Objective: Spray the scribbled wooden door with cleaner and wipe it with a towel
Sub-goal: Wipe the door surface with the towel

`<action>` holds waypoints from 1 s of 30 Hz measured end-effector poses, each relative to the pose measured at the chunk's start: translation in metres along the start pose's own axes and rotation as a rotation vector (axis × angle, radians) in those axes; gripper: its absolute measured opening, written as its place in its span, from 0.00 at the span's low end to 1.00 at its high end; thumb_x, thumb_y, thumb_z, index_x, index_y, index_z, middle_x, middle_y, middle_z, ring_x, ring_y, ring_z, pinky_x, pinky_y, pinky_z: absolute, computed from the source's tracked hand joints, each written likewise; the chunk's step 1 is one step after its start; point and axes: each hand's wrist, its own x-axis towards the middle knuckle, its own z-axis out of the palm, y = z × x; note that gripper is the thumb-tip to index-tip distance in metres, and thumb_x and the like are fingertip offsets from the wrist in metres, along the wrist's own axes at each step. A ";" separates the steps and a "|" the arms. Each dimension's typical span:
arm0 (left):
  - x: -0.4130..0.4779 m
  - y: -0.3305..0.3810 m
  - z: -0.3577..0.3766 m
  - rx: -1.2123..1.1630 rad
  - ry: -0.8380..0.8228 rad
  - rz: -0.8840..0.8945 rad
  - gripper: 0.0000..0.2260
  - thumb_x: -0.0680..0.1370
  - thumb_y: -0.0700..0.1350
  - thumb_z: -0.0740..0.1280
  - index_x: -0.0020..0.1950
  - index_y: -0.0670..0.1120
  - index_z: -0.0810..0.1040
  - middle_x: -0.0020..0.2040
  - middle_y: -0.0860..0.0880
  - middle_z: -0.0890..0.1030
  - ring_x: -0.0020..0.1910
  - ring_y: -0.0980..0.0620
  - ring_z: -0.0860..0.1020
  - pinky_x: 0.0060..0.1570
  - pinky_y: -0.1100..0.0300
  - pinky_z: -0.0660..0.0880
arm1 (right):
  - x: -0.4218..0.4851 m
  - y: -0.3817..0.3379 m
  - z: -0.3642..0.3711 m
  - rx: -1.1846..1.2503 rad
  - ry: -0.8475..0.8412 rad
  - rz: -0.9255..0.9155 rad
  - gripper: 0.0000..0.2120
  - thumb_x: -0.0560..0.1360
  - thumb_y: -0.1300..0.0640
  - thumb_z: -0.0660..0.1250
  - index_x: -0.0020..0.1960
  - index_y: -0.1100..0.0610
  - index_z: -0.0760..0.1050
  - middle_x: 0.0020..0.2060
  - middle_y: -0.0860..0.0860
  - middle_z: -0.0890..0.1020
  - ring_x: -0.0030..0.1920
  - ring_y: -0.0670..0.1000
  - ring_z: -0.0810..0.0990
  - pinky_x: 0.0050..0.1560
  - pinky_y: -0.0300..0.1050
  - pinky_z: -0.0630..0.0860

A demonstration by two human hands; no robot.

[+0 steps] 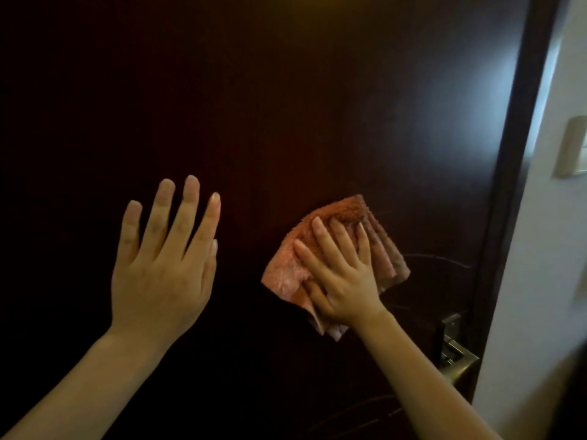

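Note:
A dark brown wooden door (286, 106) fills most of the view. Faint pale scribble lines (441, 260) curve across it right of the towel, and more show low down near my right forearm. My right hand (341, 274) presses a folded pink-orange towel (287, 271) flat against the door, fingers spread over the cloth. My left hand (165, 258) is held up to the left of the towel with its fingers apart and nothing in it, at or close to the door surface. No spray bottle is in view.
A metal door handle and lock plate (457, 357) sit at the door's right edge, just below my right wrist. Beyond the dark door edge is a white wall (546, 281) with a beige switch plate (571, 147).

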 end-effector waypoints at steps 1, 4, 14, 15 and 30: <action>-0.001 0.002 0.000 -0.006 -0.005 0.008 0.23 0.80 0.46 0.54 0.74 0.41 0.59 0.75 0.40 0.55 0.76 0.44 0.47 0.73 0.47 0.42 | -0.002 0.010 0.001 0.007 0.016 0.053 0.22 0.79 0.44 0.47 0.72 0.47 0.58 0.74 0.51 0.56 0.75 0.52 0.48 0.71 0.60 0.47; -0.002 0.007 0.001 -0.031 -0.035 0.023 0.24 0.79 0.48 0.53 0.74 0.41 0.59 0.75 0.41 0.54 0.76 0.45 0.46 0.73 0.48 0.41 | -0.004 0.029 0.001 0.064 0.091 0.443 0.24 0.80 0.45 0.47 0.75 0.47 0.50 0.75 0.50 0.51 0.75 0.52 0.46 0.73 0.59 0.46; -0.007 0.020 0.006 0.038 -0.045 0.016 0.25 0.80 0.48 0.53 0.75 0.41 0.53 0.75 0.39 0.52 0.75 0.43 0.43 0.73 0.47 0.41 | 0.040 -0.092 -0.004 0.253 0.040 0.724 0.35 0.73 0.43 0.52 0.75 0.55 0.47 0.75 0.54 0.46 0.75 0.57 0.41 0.71 0.62 0.36; -0.009 0.024 0.007 0.035 -0.043 0.025 0.25 0.80 0.48 0.53 0.75 0.41 0.53 0.75 0.40 0.52 0.75 0.44 0.43 0.73 0.47 0.41 | 0.036 -0.097 -0.005 0.238 0.003 0.660 0.35 0.73 0.40 0.52 0.75 0.54 0.47 0.75 0.54 0.45 0.75 0.57 0.41 0.70 0.62 0.36; -0.012 0.045 0.013 0.002 -0.023 -0.039 0.24 0.80 0.46 0.53 0.75 0.41 0.56 0.75 0.39 0.55 0.76 0.43 0.45 0.73 0.45 0.41 | -0.050 0.095 -0.010 0.098 -0.002 0.731 0.33 0.73 0.45 0.53 0.75 0.50 0.47 0.74 0.54 0.52 0.74 0.52 0.46 0.71 0.66 0.45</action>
